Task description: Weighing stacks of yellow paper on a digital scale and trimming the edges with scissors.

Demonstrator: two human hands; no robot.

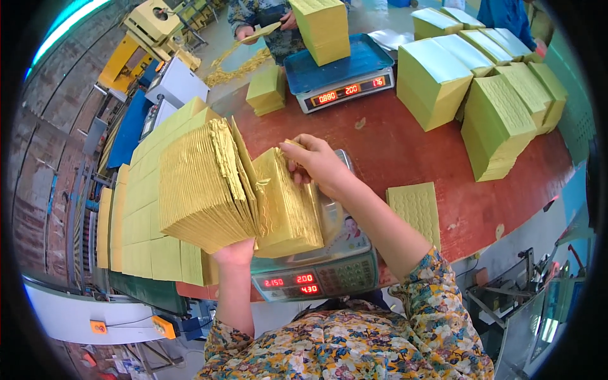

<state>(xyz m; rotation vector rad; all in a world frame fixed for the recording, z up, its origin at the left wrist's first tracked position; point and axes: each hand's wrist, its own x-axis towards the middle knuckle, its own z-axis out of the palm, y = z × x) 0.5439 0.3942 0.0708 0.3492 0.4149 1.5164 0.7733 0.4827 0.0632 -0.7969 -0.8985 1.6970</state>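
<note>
Centrally, left hand (pixel 235 253) grips from below a thick fanned stack of yellow paper sheets (pixel 209 187); right hand (pixel 315 163) pinches the top edge of a smaller bundle (pixel 288 206) resting on a digital scale (pixel 329 269). Upper frame: a 2nd scale (pixel 339 73) carries another yellow stack (pixel 323 28). Upper right: wrapped yellow-green packs (pixel 494 120) crowd the red table (pixel 392 152). Loose flat pack (pixel 415 206) lies right of the forearm.

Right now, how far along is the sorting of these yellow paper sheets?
Done: bundles stand across the red table. In hand: left hand holds a thick paper stack; right hand splits a batch over the scale. Left: stacked sheets beside it.
</note>
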